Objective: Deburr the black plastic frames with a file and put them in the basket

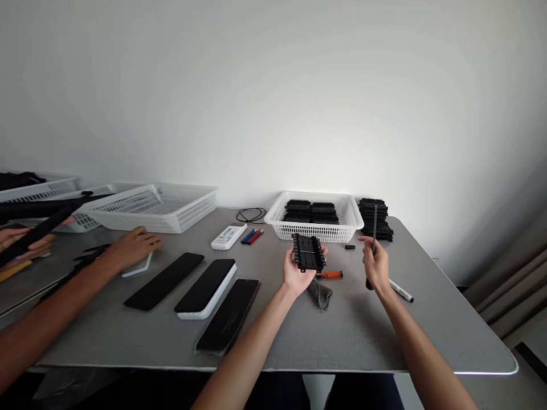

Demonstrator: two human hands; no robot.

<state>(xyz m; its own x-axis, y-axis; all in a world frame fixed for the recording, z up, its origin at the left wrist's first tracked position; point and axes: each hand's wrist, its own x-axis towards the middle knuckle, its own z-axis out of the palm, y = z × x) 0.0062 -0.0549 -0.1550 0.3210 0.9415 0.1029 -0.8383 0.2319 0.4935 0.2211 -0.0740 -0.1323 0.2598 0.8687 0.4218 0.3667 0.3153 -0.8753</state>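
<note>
My left hand [299, 272] holds a black ridged plastic tray piece [307, 252] above the grey table [342, 330], fingers curled under it. My right hand [376, 265] is closed round a thin dark rod-like tool [375, 228] held upright, a little to the right of the piece. Just behind them a white basket [317, 230] contains stacked black pieces of the same kind [311, 211]. Another stack of black pieces [376, 218] stands to the basket's right.
An orange lighter [330, 274], a grey cloth [319, 293], a white marker [400, 290] and a small black bit [350, 246] lie near my hands. Three flat black panels [200, 287], a white remote [228, 236], red and blue lighters [252, 236], a cable [250, 214] and empty white baskets [158, 206] lie left. Another person's hand [130, 247] rests there.
</note>
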